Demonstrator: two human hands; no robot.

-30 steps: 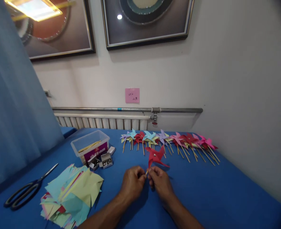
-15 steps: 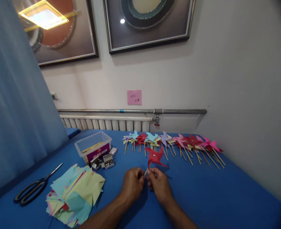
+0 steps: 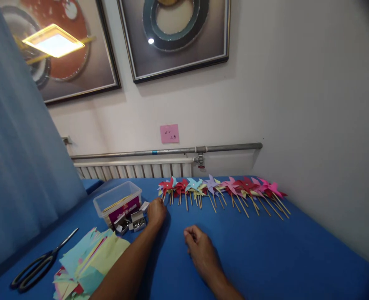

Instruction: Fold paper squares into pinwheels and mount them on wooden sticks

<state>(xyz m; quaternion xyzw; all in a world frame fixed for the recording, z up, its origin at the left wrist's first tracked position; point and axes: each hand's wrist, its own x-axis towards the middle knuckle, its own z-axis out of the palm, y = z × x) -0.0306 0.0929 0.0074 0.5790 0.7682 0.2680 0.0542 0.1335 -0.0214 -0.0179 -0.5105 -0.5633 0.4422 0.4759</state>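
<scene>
At the left end of the row of paper pinwheels [image 3: 231,185], my left hand [image 3: 156,212] is closed on the stick of a red pinwheel [image 3: 166,186]. That pinwheel's head rests among the others, and most of its stick is hidden by my fingers. My right hand [image 3: 200,250] hovers over the blue tabletop [image 3: 253,258] with its fingers curled in and nothing visible in them. Pink, red, lilac and light blue pinwheels lie to the right, their sticks pointing toward me.
Left of my arm are a clear plastic tub [image 3: 118,200] of thin sticks, small boxes of metal pins [image 3: 138,221], a pile of coloured paper [image 3: 87,262] and black-handled scissors [image 3: 42,262]. A blue curtain [image 3: 24,146] hangs at left; a radiator [image 3: 134,168] stands behind the table.
My left hand has carried the red pinwheel forward and left to the row's end. My right hand has let go of its stick and stayed near the middle. The view has tilted slightly.
</scene>
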